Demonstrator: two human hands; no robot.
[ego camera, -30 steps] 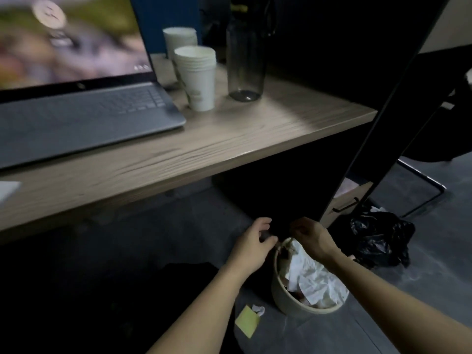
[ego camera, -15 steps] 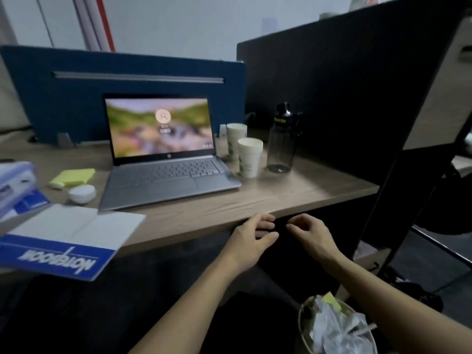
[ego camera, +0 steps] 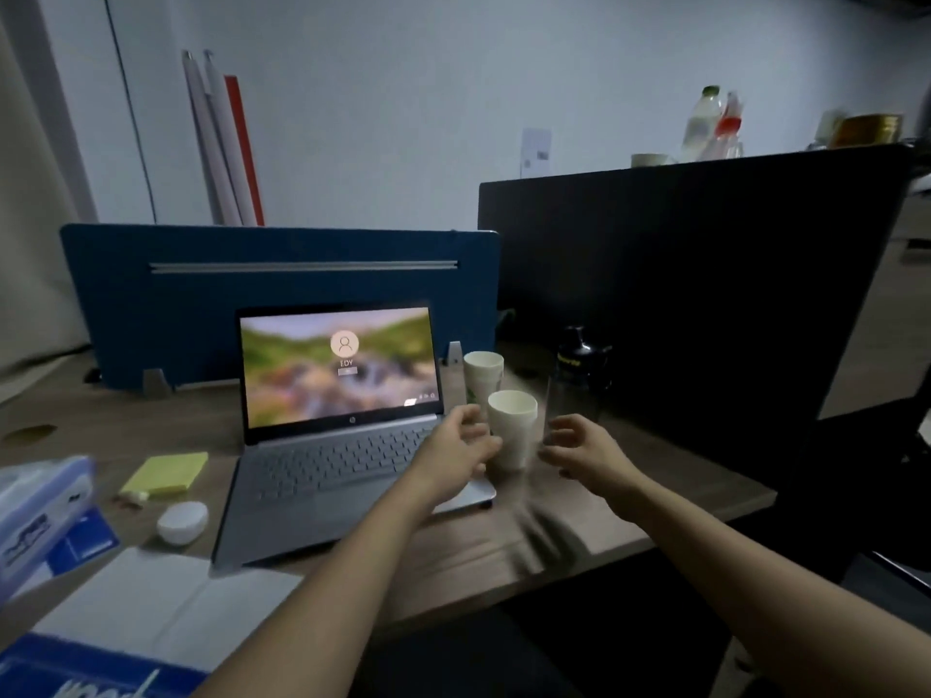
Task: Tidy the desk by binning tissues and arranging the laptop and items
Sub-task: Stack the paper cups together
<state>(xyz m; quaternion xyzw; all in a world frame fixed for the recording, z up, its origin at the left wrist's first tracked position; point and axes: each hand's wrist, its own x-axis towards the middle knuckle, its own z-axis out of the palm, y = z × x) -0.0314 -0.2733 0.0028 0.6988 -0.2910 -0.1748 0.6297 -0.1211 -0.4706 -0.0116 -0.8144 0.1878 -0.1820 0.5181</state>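
While both my arms reach out over the counter (ego camera: 629,501), my left hand (ego camera: 456,453) and my right hand (ego camera: 587,450) flank the nearer paper cup (ego camera: 511,428), which stands upright just past the right front corner of the laptop (ego camera: 342,435). My left fingers (ego camera: 466,420) are loosely curved and spread apart; whether they touch the cup I cannot tell, because motion blur smears that edge. My right fingers (ego camera: 554,438) are also apart and relaxed, close beside the cup, holding nothing. A second paper cup (ego camera: 482,372) stands behind the first, nearer the blue divider (ego camera: 282,274). A dark water bottle (ego camera: 579,375) stands to the right of the cups, against the black partition (ego camera: 705,294). The laptop sits open in the middle of the counter, screen lit with a login picture. To its left lie a yellow sticky-note pad (ego camera: 166,473) and a small white round object (ego camera: 182,521), well apart from my hands. Nearer me on the left are a white sheet (ego camera: 151,602) and a blue notebook (ego camera: 75,677), with a blurred blue-and-white pack (ego camera: 38,516) at the left edge.
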